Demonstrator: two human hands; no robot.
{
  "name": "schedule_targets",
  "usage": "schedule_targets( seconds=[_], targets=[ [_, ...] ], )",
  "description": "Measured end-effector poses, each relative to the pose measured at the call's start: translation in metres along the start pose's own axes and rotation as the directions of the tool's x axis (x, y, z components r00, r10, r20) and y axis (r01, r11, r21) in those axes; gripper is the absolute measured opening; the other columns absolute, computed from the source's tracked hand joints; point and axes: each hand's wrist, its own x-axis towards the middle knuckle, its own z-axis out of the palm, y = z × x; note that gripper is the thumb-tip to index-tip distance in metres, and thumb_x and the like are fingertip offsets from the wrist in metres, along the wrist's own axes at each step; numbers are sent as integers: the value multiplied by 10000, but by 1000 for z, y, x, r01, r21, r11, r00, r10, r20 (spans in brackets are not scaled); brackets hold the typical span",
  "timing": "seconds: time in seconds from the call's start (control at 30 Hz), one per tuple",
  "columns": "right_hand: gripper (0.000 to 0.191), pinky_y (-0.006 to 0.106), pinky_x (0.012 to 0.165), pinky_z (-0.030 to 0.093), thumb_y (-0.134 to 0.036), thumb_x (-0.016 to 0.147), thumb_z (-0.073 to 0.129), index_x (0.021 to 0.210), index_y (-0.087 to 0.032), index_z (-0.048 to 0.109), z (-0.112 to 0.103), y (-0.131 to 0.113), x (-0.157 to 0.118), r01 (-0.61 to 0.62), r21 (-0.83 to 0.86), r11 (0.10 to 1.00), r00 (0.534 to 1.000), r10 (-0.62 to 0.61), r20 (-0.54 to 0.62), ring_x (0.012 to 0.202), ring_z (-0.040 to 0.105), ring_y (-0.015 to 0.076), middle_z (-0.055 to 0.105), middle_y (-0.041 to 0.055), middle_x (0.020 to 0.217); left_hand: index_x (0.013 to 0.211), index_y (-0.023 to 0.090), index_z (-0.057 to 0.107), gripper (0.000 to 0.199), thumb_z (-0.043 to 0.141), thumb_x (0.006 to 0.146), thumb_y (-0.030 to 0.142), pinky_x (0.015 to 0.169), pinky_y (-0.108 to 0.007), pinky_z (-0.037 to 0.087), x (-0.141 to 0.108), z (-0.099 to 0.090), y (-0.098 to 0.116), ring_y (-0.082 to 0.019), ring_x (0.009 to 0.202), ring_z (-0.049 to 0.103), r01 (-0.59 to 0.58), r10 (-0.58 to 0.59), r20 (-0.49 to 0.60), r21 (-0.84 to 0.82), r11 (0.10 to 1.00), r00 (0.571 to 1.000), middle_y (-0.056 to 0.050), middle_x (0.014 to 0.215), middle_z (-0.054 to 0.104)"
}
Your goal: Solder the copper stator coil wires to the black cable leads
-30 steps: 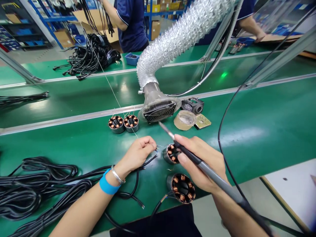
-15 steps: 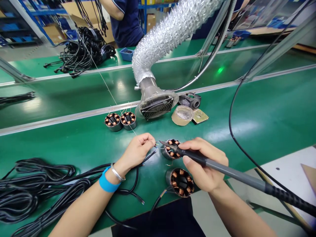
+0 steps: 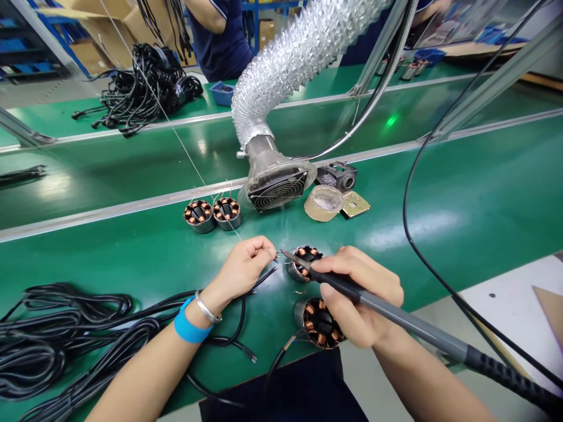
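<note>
The left hand (image 3: 251, 265) pinches fine wire ends closed-fingered; the right hand (image 3: 363, 293) grips the soldering iron (image 3: 352, 287) beside the stator (image 3: 303, 264), right of centre — a slip could scorch fingertips.

The wristband (image 3: 192, 322) is bright blue, the table (image 3: 145, 252) green, the coils (image 3: 304, 271) copper-coloured.

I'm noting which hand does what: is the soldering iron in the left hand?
No, the right hand holds the soldering iron, while the left hand pinches thin wires.
</note>
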Motion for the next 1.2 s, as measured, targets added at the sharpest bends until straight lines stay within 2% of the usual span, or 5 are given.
schedule_targets(
  seconds=[0.37, 0.57, 0.93, 1.2],
  targets=[
    [253, 299, 504, 438, -110, 754, 533, 949, -207, 662, 5, -2, 2, 59, -11, 998, 998, -60, -12, 555, 525, 147, 672, 23, 728, 707, 174, 509, 142, 485, 816, 262, 558, -231, 263, 1, 0, 1, -96, 578, 311, 10, -10, 3, -1, 1000, 1000, 58, 613, 411],
    [226, 296, 497, 421, -115, 762, 536, 931, -185, 670, 2, -2, 1, 44, -7, 999, 998, -44, -51, 540, 509, 136, 659, 30, 714, 704, 176, 506, 140, 492, 817, 257, 563, -233, 266, 0, 0, 1, -99, 583, 313, 8, -8, 5, -3, 1000, 1000, 55, 614, 409],
    [211, 295, 508, 425, -127, 770, 547, 932, -182, 672, 1, -3, 2, 35, -6, 999, 998, -35, -52, 546, 516, 136, 657, 27, 717, 706, 171, 505, 142, 491, 809, 267, 565, -234, 265, 0, 0, 3, -96, 579, 317, 15, -15, 3, 3, 1000, 1000, 58, 616, 415],
    [245, 310, 554, 484, -120, 791, 576, 996, -206, 681, 2, -1, 4, 62, -14, 998, 993, -63, -98, 623, 582, 164, 667, 33, 769, 707, 176, 498, 157, 492, 815, 290, 555, -230, 256, -1, 1, 3, -96, 567, 304, 38, -38, 16, -13, 999, 999, 64, 614, 406]
  ],
)
